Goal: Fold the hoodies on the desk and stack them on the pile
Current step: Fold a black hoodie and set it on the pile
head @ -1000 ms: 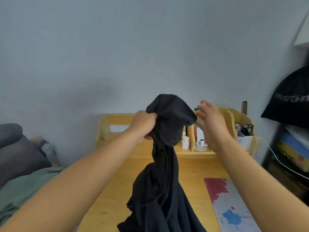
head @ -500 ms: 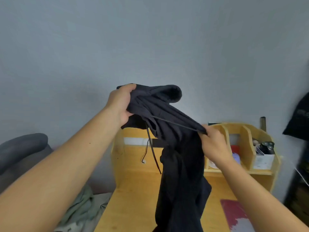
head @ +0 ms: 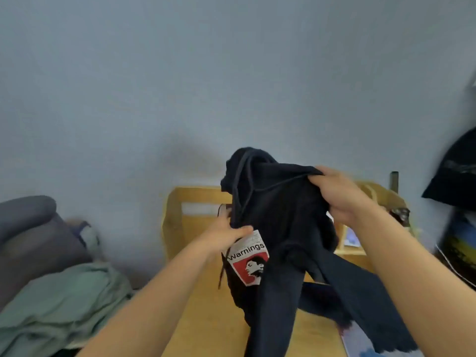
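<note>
Writing: a white and red patch point(head: 247, 258) on the black hoodie point(head: 280, 228) reads "Warnings" above a dark head in profile; finer print at its top is too small to read.
Hoodie: held up over the middle of the worktop point(head: 206, 318), sleeves trailing down toward its near right part; a drawcord runs across the bunched top.
Left grip: the left hand point(head: 226, 234) pinches the cloth just above the patch, thumb over the fabric.
Right grip: the right hand point(head: 340, 197) has its fingers curled round a fold at the hoodie's upper right.
Hard to make out: the wooden organizer point(head: 177, 215) along the far edge is largely hidden by the hoodie; the dark bag point(head: 456, 173) at the right is blurred and cut off.
Left of worktop: green cloth point(head: 59, 305).
</note>
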The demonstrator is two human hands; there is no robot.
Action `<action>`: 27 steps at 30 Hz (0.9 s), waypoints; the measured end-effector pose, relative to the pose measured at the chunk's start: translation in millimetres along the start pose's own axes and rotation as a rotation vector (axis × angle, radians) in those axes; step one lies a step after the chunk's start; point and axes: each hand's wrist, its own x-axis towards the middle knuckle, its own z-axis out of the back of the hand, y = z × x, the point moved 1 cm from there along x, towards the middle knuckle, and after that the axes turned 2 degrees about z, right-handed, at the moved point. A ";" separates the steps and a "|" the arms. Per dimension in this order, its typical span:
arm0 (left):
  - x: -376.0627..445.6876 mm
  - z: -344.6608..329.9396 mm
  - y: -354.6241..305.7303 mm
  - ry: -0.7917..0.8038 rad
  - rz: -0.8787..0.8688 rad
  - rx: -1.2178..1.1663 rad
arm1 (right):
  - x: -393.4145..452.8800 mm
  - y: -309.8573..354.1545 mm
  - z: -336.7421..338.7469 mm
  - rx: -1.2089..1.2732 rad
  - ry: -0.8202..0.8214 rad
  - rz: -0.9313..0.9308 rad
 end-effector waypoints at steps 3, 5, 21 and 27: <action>9.4 -37.4 101.1 0.059 0.295 -0.017 | -1.3 -74.2 7.0 -0.326 0.107 -0.077; 7.6 -39.6 133.2 0.111 0.286 0.127 | -3.1 -123.2 23.5 -0.612 0.075 -0.131; -72.7 -88.9 116.4 0.706 0.383 -0.224 | -25.2 -76.6 20.5 -0.327 -0.322 0.135; -65.8 -96.9 130.3 0.817 0.336 -0.412 | -26.9 -72.9 37.8 -0.352 -0.427 0.094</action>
